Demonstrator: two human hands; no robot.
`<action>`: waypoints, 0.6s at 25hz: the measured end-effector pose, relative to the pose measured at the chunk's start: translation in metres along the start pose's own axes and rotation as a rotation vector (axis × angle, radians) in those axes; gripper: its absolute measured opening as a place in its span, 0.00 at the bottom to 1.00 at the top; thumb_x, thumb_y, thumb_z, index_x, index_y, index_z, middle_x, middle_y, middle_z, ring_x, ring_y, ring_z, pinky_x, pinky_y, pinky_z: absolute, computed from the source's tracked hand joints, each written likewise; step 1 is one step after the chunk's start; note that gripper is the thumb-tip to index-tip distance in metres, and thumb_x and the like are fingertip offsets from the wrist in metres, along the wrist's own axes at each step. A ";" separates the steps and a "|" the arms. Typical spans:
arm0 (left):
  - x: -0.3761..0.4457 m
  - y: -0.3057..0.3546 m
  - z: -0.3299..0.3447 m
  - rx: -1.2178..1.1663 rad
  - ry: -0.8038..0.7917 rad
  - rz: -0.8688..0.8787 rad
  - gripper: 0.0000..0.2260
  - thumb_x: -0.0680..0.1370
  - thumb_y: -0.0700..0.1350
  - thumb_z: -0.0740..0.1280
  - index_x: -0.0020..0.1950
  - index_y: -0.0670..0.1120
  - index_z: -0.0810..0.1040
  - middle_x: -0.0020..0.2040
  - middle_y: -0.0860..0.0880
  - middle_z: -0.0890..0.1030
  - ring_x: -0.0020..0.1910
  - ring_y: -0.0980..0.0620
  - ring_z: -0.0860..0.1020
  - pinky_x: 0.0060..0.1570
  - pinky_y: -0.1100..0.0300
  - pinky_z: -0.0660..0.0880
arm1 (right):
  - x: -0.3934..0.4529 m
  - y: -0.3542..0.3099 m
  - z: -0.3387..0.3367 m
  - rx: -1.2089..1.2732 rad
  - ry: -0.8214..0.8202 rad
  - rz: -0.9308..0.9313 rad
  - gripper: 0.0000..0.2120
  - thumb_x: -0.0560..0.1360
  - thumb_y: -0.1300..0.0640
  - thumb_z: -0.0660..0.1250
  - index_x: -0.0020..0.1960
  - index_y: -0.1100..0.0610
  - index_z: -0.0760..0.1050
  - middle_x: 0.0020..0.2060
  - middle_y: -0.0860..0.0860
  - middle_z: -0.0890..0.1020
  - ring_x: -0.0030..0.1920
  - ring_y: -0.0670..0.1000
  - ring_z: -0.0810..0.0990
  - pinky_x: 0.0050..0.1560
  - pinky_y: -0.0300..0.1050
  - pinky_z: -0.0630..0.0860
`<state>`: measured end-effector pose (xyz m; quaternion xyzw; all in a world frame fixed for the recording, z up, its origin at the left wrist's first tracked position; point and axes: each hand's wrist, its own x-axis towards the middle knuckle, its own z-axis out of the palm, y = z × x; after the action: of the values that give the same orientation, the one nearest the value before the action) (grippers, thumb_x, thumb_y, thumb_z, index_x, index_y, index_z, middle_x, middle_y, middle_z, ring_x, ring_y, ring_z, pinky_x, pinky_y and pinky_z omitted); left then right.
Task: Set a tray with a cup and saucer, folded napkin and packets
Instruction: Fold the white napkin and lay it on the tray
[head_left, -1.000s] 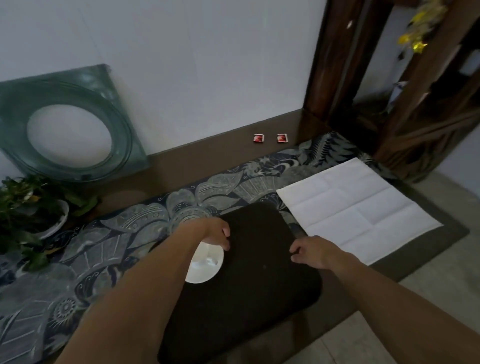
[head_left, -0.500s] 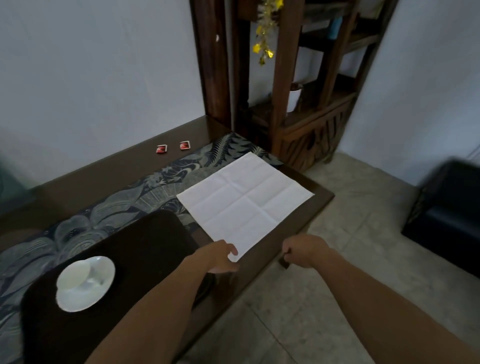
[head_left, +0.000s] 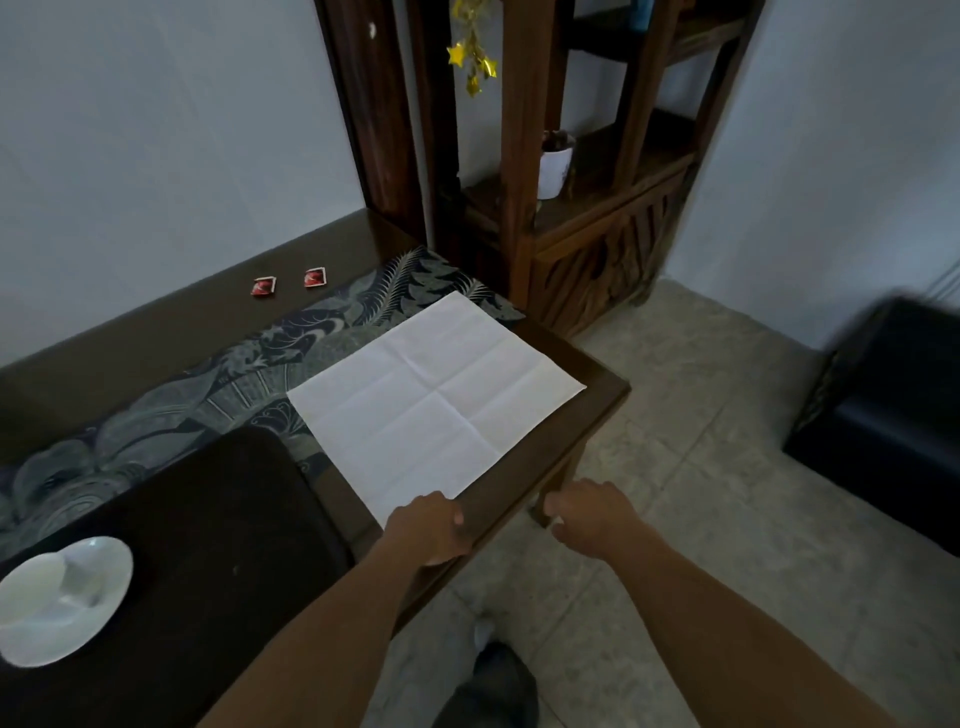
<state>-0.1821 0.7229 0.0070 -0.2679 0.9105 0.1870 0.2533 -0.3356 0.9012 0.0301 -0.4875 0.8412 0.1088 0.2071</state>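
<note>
At the table's near edge, your left hand (head_left: 430, 530) rests curled on the napkin (head_left: 435, 400) corner; whether it pinches, you cannot tell. Your right hand (head_left: 592, 512) hangs loosely curled, holding nothing. The napkin looks thin and limp: lift by corners.

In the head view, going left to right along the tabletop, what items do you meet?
White cup and saucer on the dark tray → the first red packet → the second red packet → the unfolded white napkin, with the left hand at its near corner.
</note>
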 end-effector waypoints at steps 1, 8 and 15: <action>0.007 0.000 -0.001 -0.013 0.010 -0.011 0.18 0.74 0.58 0.65 0.61 0.52 0.76 0.59 0.49 0.74 0.57 0.46 0.74 0.53 0.52 0.73 | 0.011 0.005 -0.004 -0.018 0.008 -0.026 0.16 0.78 0.54 0.60 0.64 0.55 0.74 0.60 0.56 0.77 0.62 0.58 0.74 0.62 0.54 0.71; 0.042 -0.011 -0.001 -0.099 0.066 -0.139 0.17 0.75 0.57 0.65 0.61 0.52 0.75 0.60 0.49 0.73 0.59 0.47 0.72 0.57 0.52 0.72 | 0.088 0.028 -0.025 -0.148 0.004 -0.208 0.13 0.78 0.51 0.60 0.60 0.53 0.74 0.56 0.55 0.77 0.59 0.59 0.74 0.57 0.54 0.69; 0.050 -0.013 0.004 -0.208 0.118 -0.297 0.19 0.73 0.55 0.68 0.62 0.53 0.73 0.60 0.50 0.73 0.60 0.48 0.72 0.56 0.53 0.71 | 0.152 0.046 -0.037 -0.194 0.068 -0.417 0.14 0.78 0.48 0.62 0.61 0.51 0.73 0.56 0.52 0.78 0.56 0.53 0.75 0.57 0.51 0.71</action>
<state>-0.2092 0.6950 -0.0269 -0.4348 0.8500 0.2247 0.1950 -0.4511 0.7925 -0.0073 -0.6719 0.7142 0.1276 0.1490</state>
